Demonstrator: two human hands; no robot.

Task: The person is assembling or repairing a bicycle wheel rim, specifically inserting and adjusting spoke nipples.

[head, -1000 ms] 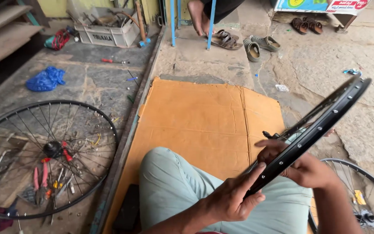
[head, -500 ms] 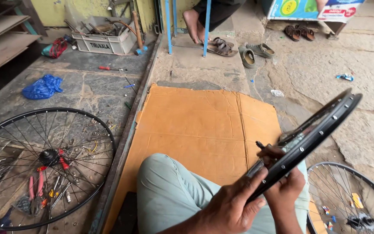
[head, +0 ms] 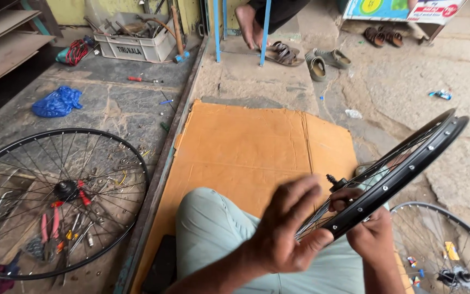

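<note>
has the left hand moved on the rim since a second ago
Yes. The left hand has opened and lifted, fingers now spread over the cardboard sheet, only its thumb at the black rim.

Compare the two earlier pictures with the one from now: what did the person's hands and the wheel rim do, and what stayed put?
The left hand slid up along the black wheel rim, its fingers spreading over the spokes. The right hand shifted from beside the rim to beneath it, still gripping. The rim keeps its tilt. The spoked wheel on the floor, the cardboard sheet and the blue bag lie unchanged.
</note>
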